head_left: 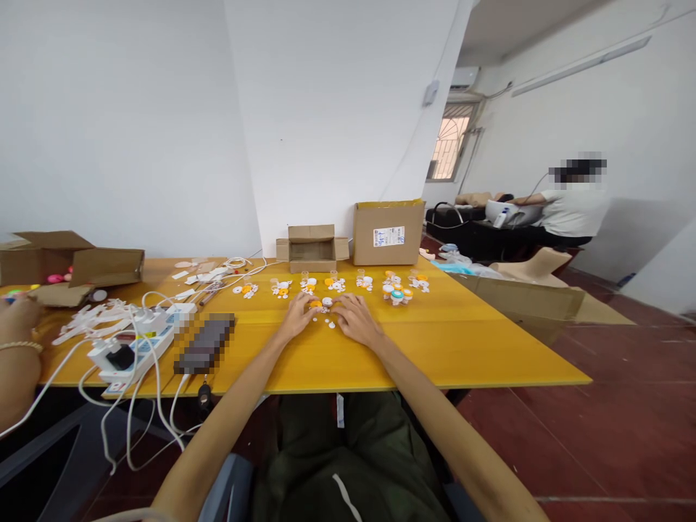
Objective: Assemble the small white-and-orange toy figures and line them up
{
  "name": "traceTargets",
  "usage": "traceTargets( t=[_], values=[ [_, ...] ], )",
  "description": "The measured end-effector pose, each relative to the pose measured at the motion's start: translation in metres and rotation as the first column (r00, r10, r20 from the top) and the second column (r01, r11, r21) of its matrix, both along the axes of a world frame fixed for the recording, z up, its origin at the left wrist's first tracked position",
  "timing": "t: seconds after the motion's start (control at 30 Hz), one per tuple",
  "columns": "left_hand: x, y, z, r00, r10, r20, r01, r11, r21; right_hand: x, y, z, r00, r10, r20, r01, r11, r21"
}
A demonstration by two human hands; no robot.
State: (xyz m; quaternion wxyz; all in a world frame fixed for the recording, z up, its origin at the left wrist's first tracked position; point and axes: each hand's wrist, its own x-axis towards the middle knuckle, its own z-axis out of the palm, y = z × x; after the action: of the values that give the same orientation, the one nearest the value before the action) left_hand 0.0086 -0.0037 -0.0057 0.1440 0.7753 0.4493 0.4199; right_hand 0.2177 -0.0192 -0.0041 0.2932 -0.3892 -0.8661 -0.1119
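Note:
Both hands are over a small group of white and orange plastic parts at the middle of the yellow table (435, 355). My left hand (296, 319) curls in from the left, its fingertips closed at a small round orange plastic part (316, 304). From the other side my right hand (356, 319) reaches in with fingers bent and somewhat apart, the tips beside the white round part (327, 301). I see nothing gripped in it. Small white discs (331, 325) lie between the hands. Fine detail under the fingertips is hidden.
Behind my hands runs a row of small part piles (281, 288) with clear cups. Assembled pieces with coloured tops (397, 296) stand right. Left are a power strip (146, 348) with cables, a dark phone (205, 344), and another person's arm (16, 362). Cardboard boxes (387, 250) stand behind.

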Motion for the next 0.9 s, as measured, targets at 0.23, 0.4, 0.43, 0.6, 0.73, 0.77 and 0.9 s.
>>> traceTargets(
  t=[0.23, 0.4, 0.43, 0.6, 0.73, 0.77, 0.9],
  values=[
    [0.0017, -0.0037, 0.0034, 1.0, 0.022, 0.015, -0.022, 1.0, 0.014, 0.003, 0.0003, -0.0007, 0.994, -0.11, -0.01, 0.11, 0.994, -0.002],
    [0.0046, -0.0073, 0.0073, 0.997, 0.035, 0.064, -0.035, 0.999, -0.006, 0.0043, -0.0002, -0.0005, 0.973, -0.229, 0.034, 0.23, 0.971, -0.065],
    [0.0051, -0.0077, 0.0078, 0.997, 0.037, 0.074, -0.037, 0.999, -0.008, 0.0042, -0.0005, -0.0005, 0.97, -0.237, 0.045, 0.24, 0.968, -0.075],
    [0.0059, -0.0076, 0.0083, 0.995, 0.032, 0.099, -0.031, 0.999, -0.01, 0.002, -0.0019, -0.0007, 0.961, -0.265, 0.08, 0.273, 0.956, -0.104],
    [0.0053, -0.0066, 0.0066, 0.996, 0.027, 0.081, -0.026, 0.999, -0.021, 0.001, -0.0009, -0.0027, 0.954, -0.293, 0.058, 0.297, 0.949, -0.103],
    [0.0051, -0.0063, 0.006, 0.997, 0.028, 0.074, -0.027, 0.999, -0.022, 0.001, -0.0002, -0.0035, 0.952, -0.302, 0.045, 0.306, 0.947, -0.098],
    [0.0042, -0.0056, 0.0041, 0.998, 0.031, 0.05, -0.03, 0.999, -0.014, 0.0015, 0.0033, -0.0063, 0.924, -0.383, -0.013, 0.379, 0.918, -0.118]
  ],
)
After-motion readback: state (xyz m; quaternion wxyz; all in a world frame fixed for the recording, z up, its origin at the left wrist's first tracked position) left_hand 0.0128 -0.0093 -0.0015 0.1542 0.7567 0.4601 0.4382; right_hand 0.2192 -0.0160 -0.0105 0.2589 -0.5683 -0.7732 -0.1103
